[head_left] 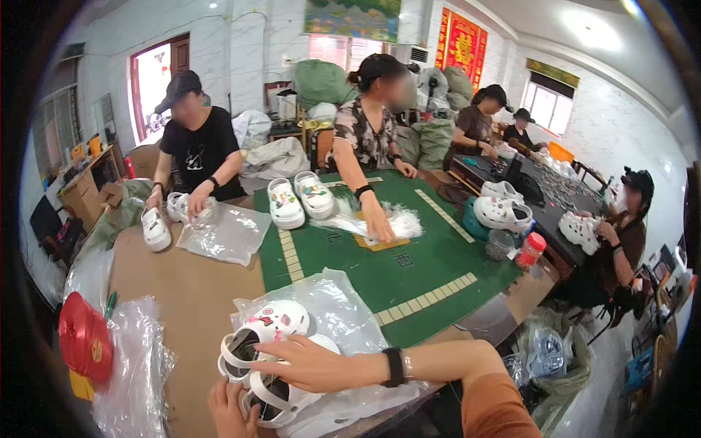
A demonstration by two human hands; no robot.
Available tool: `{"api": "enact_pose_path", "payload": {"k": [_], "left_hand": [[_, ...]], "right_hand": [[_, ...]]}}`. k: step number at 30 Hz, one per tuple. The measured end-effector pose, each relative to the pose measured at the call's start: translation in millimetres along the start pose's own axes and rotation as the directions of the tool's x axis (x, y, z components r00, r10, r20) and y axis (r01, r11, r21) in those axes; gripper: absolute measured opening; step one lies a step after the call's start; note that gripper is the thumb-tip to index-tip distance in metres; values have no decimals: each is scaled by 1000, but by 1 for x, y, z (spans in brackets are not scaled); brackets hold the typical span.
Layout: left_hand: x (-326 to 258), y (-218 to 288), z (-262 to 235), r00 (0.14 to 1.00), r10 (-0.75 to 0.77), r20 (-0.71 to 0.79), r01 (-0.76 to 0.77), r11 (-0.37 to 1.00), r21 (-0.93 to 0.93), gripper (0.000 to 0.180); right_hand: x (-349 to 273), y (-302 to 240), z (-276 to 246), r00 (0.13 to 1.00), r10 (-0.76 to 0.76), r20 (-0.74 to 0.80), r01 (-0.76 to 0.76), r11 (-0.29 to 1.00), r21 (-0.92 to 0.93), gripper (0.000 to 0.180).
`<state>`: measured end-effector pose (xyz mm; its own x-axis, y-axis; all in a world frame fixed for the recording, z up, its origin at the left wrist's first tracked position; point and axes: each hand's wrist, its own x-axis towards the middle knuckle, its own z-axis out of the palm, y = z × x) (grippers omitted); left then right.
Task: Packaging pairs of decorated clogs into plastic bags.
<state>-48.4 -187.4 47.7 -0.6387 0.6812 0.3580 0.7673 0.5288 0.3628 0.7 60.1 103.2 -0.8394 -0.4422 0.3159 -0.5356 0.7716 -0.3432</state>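
White clogs (286,319) lay side by side, toes away and rightward, with the right hand (310,363) outstretched across them, grip open, and the left hand (232,410) nearer the heels, grip indeterminate.

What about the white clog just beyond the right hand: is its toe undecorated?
No, the white clog beyond the right hand has pink and red decorations on its toe.

workshop | people (203,150) working at tables (204,288) | white clogs (290,315) | clear plastic bags (225,233) | stuffed sacks (321,91)
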Motion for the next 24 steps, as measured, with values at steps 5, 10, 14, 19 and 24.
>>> {"api": "enact_pose_path", "payload": {"k": [5, 10, 14, 19, 24], "left_hand": [[15, -26, 26, 981, 176, -82, -178, 984, -16, 50], [54, 14, -6, 928, 291, -233, -295, 955, 18, 41], [96, 28, -14, 949, 314, -18, -306, 936, 175, 35], [84, -2, -14, 979, 148, 139, -134, 985, -105, 33], [36, -36, 4, 966, 98, 238, -100, 995, -3, 41]], "right_hand": [[-120, 1, 9, 938, 334, 98, -320, 938, -132, 56], [-192, -4, 26, 860, 507, -54, -506, 834, -219, 44], [-200, -12, 33, 810, 565, -157, -587, 785, -200, 46], [-198, -11, 36, 851, 513, -111, -524, 821, -225, 50], [-211, 2, 58, 843, 535, -57, -535, 820, -202, 52]]}}
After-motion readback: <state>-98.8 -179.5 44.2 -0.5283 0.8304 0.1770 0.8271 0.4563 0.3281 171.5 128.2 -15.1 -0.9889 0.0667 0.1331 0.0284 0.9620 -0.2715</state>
